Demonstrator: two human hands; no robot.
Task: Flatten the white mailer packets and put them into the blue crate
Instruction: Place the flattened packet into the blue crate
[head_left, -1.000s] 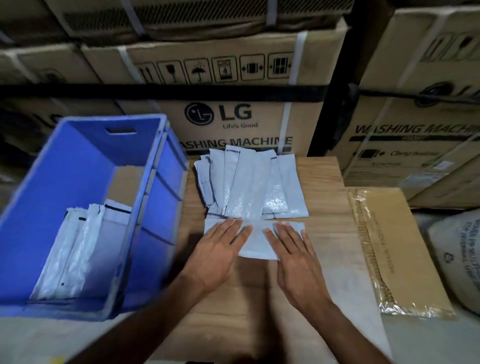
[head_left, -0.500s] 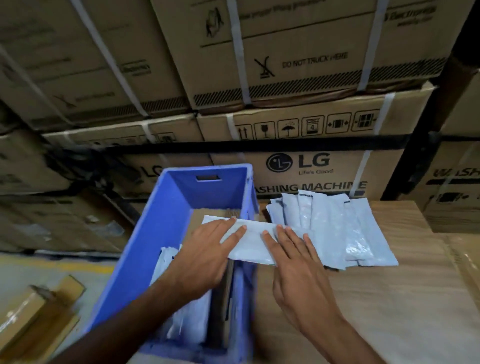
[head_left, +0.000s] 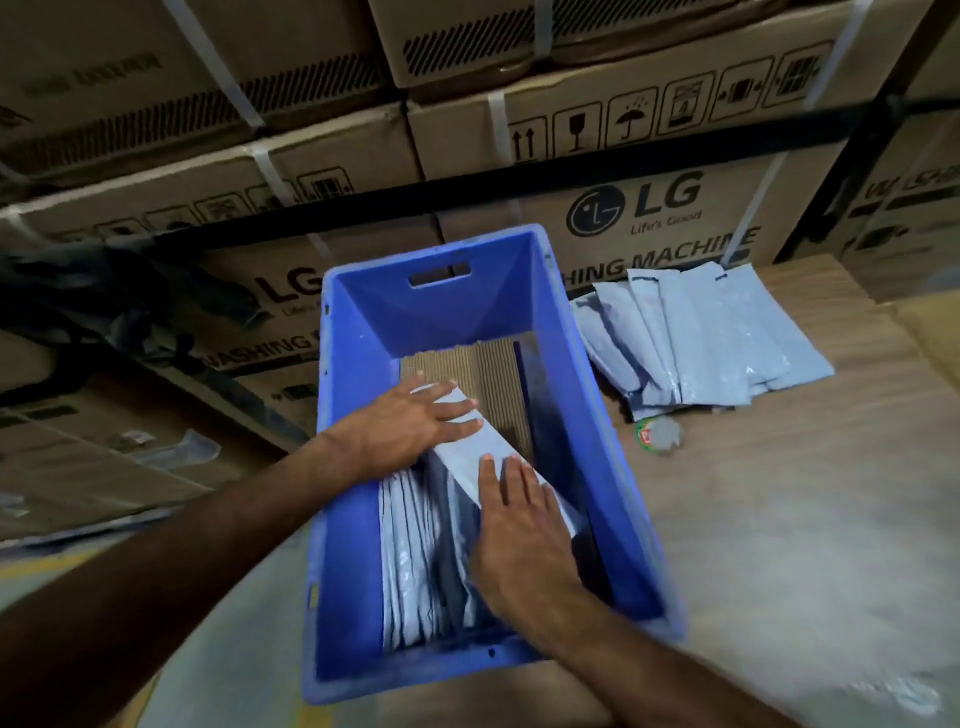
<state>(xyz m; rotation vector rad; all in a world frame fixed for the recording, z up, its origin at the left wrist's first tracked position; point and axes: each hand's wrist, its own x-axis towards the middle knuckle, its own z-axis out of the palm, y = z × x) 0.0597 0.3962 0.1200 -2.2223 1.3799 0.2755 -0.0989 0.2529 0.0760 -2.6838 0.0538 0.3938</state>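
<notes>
Partway done, by the look of it. In the middle of the frame, the blue crate (head_left: 597, 415), sitting at the left end of a wooden table (head_left: 779, 493). Inside, at the lower left of the crate, a stack of white mailer packets (head_left: 415, 561) already standing side by side on their edges, so some of the job finished. On top of them, tilted and leaning across toward the right wall, one more white packet (head_left: 467, 452), going in now. Left hand (head_left: 415, 421) spread flat on the far end of that packet, fingers straight, pressing and not gripping. Right hand (head_left: 519, 530) flat on the near end, fingers straight too, pressing down. Under the far end, a brown piece of ribbed cardboard (head_left: 483, 374) lining the crate floor. Still to do: a fan of more packets (head_left: 727, 343) lying at the upper right of the frame on the table, just beside the crate and not in it. Hard to count them, since overlapping. Near their lower edge, a small round lid-like thing (head_left: 658, 434) with a green rim, too blurry to name. Behind everything, tall stacked cartons (head_left: 675, 130).
</notes>
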